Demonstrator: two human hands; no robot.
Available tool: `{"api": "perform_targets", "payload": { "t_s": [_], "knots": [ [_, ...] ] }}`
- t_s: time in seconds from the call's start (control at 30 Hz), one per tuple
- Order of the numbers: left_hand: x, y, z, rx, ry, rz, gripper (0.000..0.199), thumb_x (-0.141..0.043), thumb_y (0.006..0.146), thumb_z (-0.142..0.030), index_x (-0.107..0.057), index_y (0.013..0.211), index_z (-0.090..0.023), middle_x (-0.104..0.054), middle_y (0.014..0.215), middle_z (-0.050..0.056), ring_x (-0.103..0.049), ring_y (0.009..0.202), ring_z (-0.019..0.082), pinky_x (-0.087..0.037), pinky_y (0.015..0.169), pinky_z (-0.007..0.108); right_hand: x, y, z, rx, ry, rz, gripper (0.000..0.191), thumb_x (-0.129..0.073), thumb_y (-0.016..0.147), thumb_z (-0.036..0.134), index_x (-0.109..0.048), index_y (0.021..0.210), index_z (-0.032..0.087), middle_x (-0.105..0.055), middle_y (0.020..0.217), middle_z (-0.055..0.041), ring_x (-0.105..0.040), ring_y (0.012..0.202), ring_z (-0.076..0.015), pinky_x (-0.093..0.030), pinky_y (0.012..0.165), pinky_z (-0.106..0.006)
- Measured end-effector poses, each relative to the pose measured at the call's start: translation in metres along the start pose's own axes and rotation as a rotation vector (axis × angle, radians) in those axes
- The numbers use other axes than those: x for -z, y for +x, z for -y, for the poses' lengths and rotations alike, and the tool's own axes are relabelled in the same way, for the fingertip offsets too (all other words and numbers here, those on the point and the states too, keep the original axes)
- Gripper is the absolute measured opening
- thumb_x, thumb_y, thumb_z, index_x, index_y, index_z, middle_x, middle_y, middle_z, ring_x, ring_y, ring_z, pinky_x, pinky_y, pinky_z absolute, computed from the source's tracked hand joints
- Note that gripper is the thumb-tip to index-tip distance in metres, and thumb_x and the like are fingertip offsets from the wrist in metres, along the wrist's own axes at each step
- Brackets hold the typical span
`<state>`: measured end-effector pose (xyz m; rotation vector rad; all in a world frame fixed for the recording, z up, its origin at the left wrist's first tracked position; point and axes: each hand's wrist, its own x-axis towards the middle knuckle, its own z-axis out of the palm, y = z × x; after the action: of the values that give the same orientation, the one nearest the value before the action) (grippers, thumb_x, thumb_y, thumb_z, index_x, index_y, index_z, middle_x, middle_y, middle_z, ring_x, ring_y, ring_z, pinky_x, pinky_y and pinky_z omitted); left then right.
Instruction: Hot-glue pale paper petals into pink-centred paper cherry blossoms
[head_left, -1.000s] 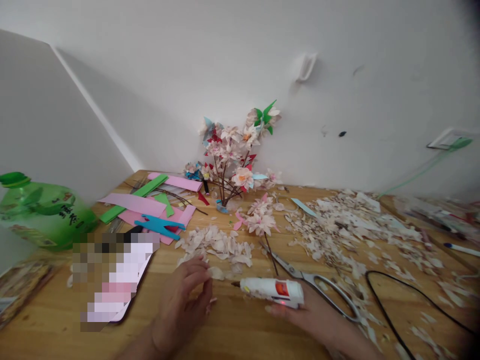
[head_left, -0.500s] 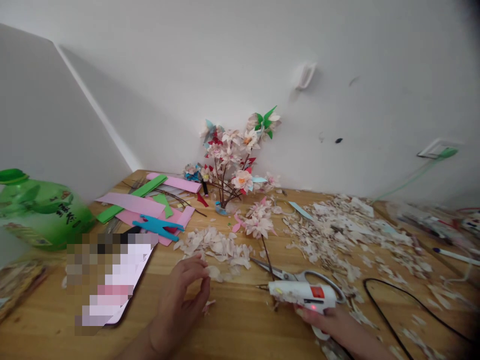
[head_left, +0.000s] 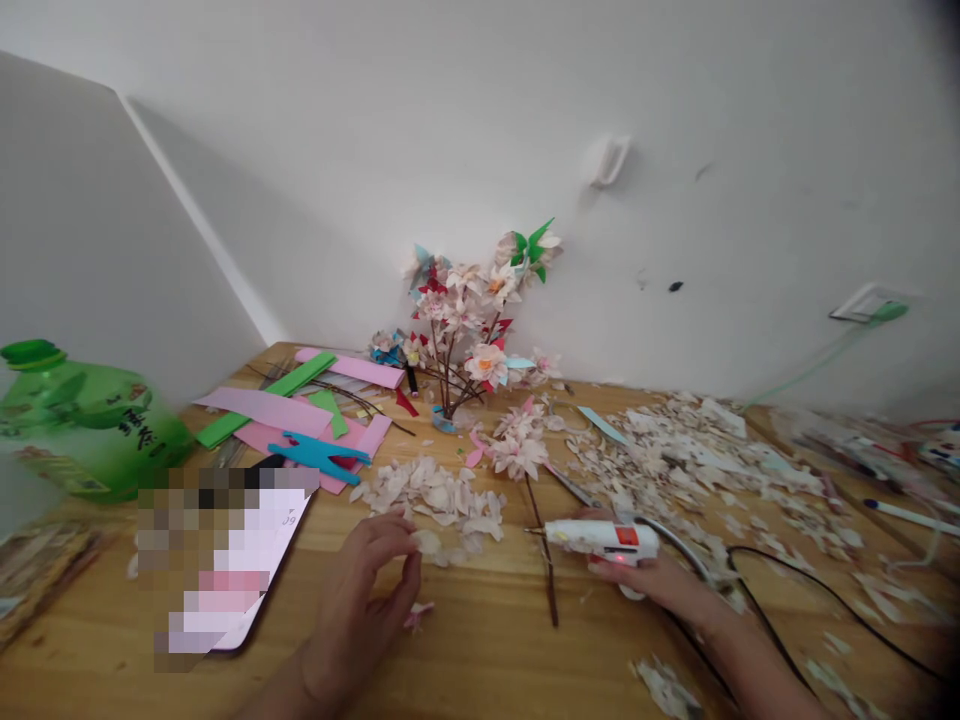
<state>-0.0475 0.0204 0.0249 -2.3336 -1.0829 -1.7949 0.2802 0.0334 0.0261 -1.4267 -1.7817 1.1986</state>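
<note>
The only head camera looks forward and down, from close above, at the left hand (head_left: pixel 362 620) and right hand (head_left: pixel 637 572) on the wooden table (head_left: pixel 480 650).

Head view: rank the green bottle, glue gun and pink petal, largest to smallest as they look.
Largest first: green plastic bottle, hot glue gun, pink paper petal. Nearness to the camera may inflate the bottle's lead.

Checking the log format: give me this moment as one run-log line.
left hand: no clear hold, fingertips by paper petals | right hand: holding hot glue gun | nearby: scissors
</note>
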Motion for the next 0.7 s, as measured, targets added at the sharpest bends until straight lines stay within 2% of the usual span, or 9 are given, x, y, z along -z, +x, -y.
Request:
{"api": "perform_targets", "payload": {
  "t_s": [0.13, 0.3, 0.5, 0.7],
  "knots": [
    [0.001, 0.000, 0.002, -0.004, 0.007, -0.023, 0.027, -0.055, 0.071, -0.001, -0.051, 0.090, -0.020, -0.062, 0.081, 0.002, -0.063, 0.081, 0.017, -0.054, 0.072, 0.032, 0.008, 0.004, 0.000, 0.049, -0.082, -0.012, 0.047, -0.065, 0.066, 0.051, -0.064, 0.102, 0.020, -0.065, 0.106, -0.0113, -0.055, 0.105, -0.0313, -0.039, 0.093, -0.043],
    [0.001, 0.001, 0.002, -0.010, 0.000, -0.036, 0.028, -0.055, 0.070, 0.000, -0.051, 0.090, -0.019, -0.062, 0.081, 0.002, -0.063, 0.081, 0.016, -0.054, 0.072, 0.031, 0.001, 0.000, 0.003, 0.078, -0.113, -0.015, 0.046, -0.066, 0.066, 0.049, -0.062, 0.101, 0.019, -0.060, 0.112, -0.0125, -0.050, 0.110, -0.0311, -0.033, 0.098, -0.046],
    [0.001, 0.004, -0.002, 0.011, -0.005, -0.047, 0.027, -0.054, 0.070, -0.001, -0.051, 0.089, -0.020, -0.062, 0.079, 0.002, -0.064, 0.078, 0.016, -0.054, 0.070, 0.031, -0.007, -0.003, 0.009, 0.067, -0.101, -0.017, 0.040, -0.065, 0.068, 0.046, -0.062, 0.098, 0.019, -0.062, 0.103, -0.0097, -0.055, 0.100, -0.0292, -0.039, 0.092, -0.044],
    [0.001, 0.000, 0.002, 0.009, 0.006, -0.035, 0.027, -0.055, 0.070, -0.002, -0.052, 0.089, -0.020, -0.062, 0.080, 0.002, -0.063, 0.082, 0.017, -0.054, 0.072, 0.032, -0.010, 0.003, -0.007, 0.065, -0.148, -0.030, 0.039, -0.070, 0.065, 0.042, -0.060, 0.095, 0.018, -0.062, 0.101, -0.0099, -0.056, 0.096, -0.0302, -0.042, 0.087, -0.043]
  ]
}}
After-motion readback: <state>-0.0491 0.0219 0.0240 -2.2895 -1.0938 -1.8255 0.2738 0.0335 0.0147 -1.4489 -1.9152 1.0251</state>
